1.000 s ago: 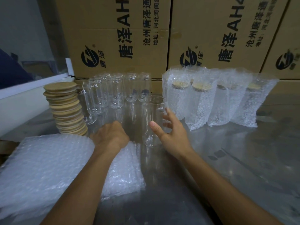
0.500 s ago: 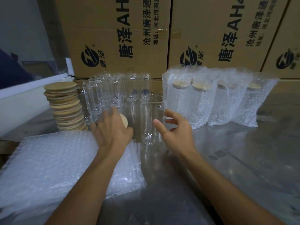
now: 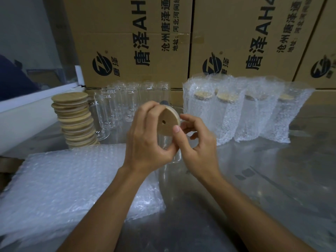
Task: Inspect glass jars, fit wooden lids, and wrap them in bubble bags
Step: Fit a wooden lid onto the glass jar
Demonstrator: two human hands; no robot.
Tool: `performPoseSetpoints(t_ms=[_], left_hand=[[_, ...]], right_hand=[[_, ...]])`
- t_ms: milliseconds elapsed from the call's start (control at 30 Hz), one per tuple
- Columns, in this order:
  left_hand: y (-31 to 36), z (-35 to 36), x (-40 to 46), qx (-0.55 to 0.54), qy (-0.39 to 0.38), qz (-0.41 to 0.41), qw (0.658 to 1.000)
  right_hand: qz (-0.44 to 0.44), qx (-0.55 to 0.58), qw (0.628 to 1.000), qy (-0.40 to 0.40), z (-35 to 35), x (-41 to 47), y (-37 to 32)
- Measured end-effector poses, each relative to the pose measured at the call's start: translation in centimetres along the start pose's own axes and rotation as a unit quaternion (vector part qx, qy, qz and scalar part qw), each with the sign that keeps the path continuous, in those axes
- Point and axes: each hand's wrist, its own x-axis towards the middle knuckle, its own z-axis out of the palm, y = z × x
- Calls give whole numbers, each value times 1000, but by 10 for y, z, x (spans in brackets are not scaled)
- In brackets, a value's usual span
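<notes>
Lid [image 3: 168, 120] held up on edge above the desk [image 3: 272, 179], its flat face, pierced by a small round hole, turned toward you and tilted a little to the right. Your left hand [image 3: 145, 142] curls round its left rim from behind, fingers over the top and thumb under the lower edge; your right hand [image 3: 198, 142] pinches the right rim, thumb [image 3: 177, 129] on the face and the other fingers curled behind. Both hands grip this one disc, and neither holds anything else.

Directly behind and below the lid stands the open glass jar [image 3: 169, 151], upright near the middle of the desk, its long axis vertical and its mouth largely hidden by the lid and fingers. Both hands sit equally close to it; the right lies slightly nearer its rim.

The relation that matters: the lid's face stands nearly vertical while the jar's mouth faces up, so by my reading you must tip the disc flat before lowering it onto the rim.

Toward the desk's left edge rises the stack of spare lids [image 3: 72, 117]; the pile of bubble bags [image 3: 72, 179] lies at the front left; bare jars [image 3: 127, 99] line the back edge, and wrapped jars [image 3: 236, 110] stand toward the back right
</notes>
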Motion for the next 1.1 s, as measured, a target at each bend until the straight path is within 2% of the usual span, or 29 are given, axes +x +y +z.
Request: performPoseSetpoints(t_ms=[100, 233, 300, 367, 433, 500, 567, 633, 767, 867, 1000, 1067, 1100], left_hand=[[4, 4, -2, -28, -24, 3, 999], [0, 7, -4, -43, -52, -28, 997], [-4, 9, -7, -67, -80, -88, 991], [-7, 11, -12, -117, -122, -192, 967], [-11, 15, -16, -175, -173, -300, 922], [-18, 19, -20, -212, -218, -370, 878], [-24, 23, -22, -226, -256, -399, 851], [-26, 27, -24, -222, -284, -405, 840], [-30, 30, -26, -209, -271, -401, 850], [-30, 28, -27, -214, -239, -370, 872], [-27, 24, -28, -175, -249, -286, 909], [-26, 23, -29, -154, -262, -261, 916], [-26, 22, -29, -151, -269, -252, 917]], right_hand=[[-5, 8, 1000, 2, 2, 1, 1], [44, 66, 997, 15, 1, 4, 2], [70, 109, 991, 30, -1, 6, 0], [122, 151, 980, 52, -3, 10, -1], [215, 199, 953, 77, -3, 15, -1], [328, 274, 898, 103, -4, 19, 0], [402, 359, 834, 117, -4, 22, 1], [435, 362, 817, 105, -6, 23, 4], [466, 343, 808, 107, -5, 22, 7], [481, 332, 801, 129, -6, 22, 12], [484, 280, 819, 128, -7, 21, 18], [464, 276, 828, 151, -8, 23, 19], [446, 255, 844, 154, -9, 24, 19]])
